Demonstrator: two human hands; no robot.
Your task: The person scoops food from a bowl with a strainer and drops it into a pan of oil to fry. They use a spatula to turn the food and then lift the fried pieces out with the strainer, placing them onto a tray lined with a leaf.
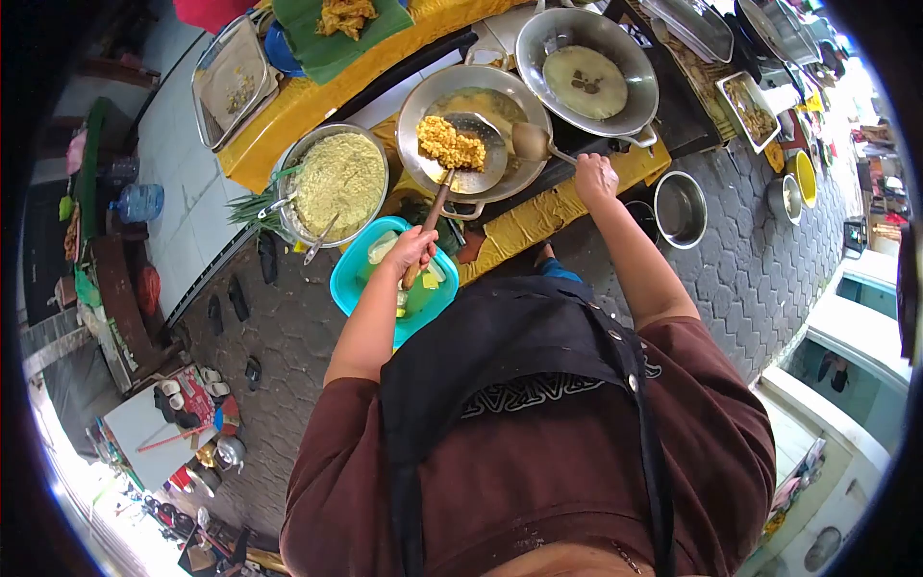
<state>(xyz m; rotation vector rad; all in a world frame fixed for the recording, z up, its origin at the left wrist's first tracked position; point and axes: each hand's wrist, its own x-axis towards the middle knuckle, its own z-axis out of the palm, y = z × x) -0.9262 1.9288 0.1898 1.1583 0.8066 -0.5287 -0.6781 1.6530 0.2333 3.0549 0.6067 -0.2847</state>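
My left hand [411, 252] grips the wooden handle of a metal strainer ladle [478, 146]. The ladle holds a heap of yellow fried pieces [450, 143] above the oil in a wok [423, 108]. My right hand [595, 176] holds the handle of a metal spoon ladle [532, 141] whose bowl rests at the wok's right rim. A second wok [630, 96] with a round batter patty in oil sits just behind. A big metal bowl of yellow batter [338, 182] stands left of the first wok.
A teal basin [348, 285] sits below my left hand. A metal tray [231, 77] and banana leaf with fried food [341, 24] lie on the yellow-covered table. A steel pot [681, 208] stands on the paving at right, with more trays and buckets beyond.
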